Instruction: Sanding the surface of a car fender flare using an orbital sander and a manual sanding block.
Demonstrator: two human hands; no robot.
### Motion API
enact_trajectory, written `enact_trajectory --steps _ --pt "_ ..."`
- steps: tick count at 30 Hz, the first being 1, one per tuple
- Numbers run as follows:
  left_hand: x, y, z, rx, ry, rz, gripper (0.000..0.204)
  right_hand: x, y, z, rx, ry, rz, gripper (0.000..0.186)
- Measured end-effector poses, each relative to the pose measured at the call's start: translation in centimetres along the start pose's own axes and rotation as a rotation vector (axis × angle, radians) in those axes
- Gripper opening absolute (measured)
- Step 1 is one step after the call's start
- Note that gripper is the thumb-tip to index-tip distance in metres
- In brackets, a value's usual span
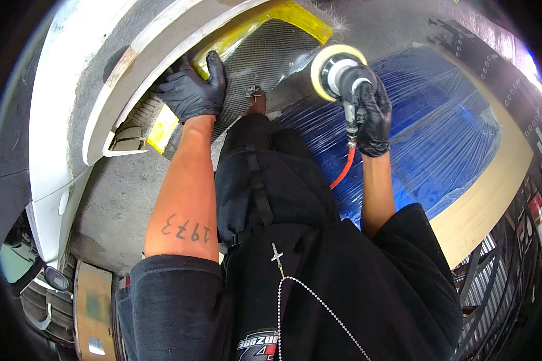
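My left hand (193, 90), in a black glove, rests fingers apart against a dark carbon-weave panel (271, 57) edged with yellow tape (301, 18); the thumb lies flat and some fingertips are hard to see. The panel lies beside the curved white body edge (126, 96) of a vehicle. My right hand (370, 114), also gloved, is closed round a round air-powered sander or polisher (342, 75) with a yellow-rimmed pad, raised to the right of the panel. An orange-red hose (343, 171) runs from the tool's metal fitting downward behind my body.
Blue plastic-wrapped material (427, 138) lies on a pale wooden board (476, 210) at the right. A red cylinder (541, 222) and dark metal racks stand at the far right. Concrete floor (108, 198) shows at left, with a brown board (93, 307) and dark car parts (39, 304) at lower left.
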State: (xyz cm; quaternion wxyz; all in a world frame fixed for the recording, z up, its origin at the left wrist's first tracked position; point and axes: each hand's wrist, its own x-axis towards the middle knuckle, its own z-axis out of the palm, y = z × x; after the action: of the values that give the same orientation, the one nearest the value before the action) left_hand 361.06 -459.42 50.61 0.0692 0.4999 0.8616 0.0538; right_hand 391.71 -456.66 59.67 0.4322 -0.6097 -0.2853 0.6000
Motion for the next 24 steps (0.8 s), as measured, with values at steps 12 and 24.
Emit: enact_trajectory --steps 12,24 --pt "0.3 -0.3 -0.2 0.047 0.089 0.106 0.076 0.1 -0.3 2.3 0.033 0.005 0.053 0.035" --pt "0.1 0.0 -0.2 0.03 0.01 0.028 0.071 0.4 0.2 2.1 -0.112 -0.019 0.002 0.035"
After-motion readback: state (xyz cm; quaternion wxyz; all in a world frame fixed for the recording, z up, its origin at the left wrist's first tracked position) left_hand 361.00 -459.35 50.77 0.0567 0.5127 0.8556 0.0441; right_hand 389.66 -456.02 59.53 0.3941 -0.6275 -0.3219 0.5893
